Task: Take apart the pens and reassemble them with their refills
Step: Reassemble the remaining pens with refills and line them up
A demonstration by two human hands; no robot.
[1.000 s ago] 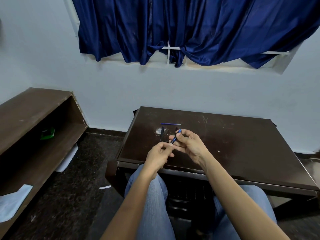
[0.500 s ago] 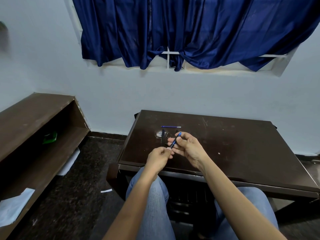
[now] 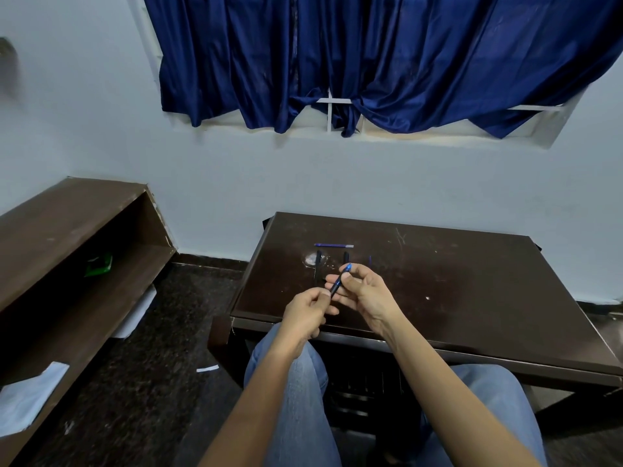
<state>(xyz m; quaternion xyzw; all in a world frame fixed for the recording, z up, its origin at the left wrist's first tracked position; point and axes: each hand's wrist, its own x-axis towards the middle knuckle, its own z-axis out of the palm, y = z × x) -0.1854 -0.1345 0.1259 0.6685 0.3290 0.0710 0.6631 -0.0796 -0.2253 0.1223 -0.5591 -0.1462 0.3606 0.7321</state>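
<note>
A blue and black pen [image 3: 339,281] slants between both hands above the near left part of the dark brown table [image 3: 472,298]. My right hand [image 3: 365,293] grips its upper half with thumb and fingers. My left hand [image 3: 308,311] pinches its lower end. A thin blue refill [image 3: 333,245] with a pale end lies crosswise farther back on the table. Two dark pen parts [image 3: 318,261] [image 3: 346,257] lie upright-pointing just behind the hands, partly hidden by my fingers.
A whitish smudge [image 3: 309,260] marks the table by the left pen part. A brown shelf unit [image 3: 67,264] with a green item [image 3: 98,264] stands at the left. The blue curtain [image 3: 371,62] hangs on the wall behind. My knees in jeans are under the table's front edge.
The camera has tilted a little, shifting the scene down in view. Both hands keep the pen between them with only slight finger movement.
</note>
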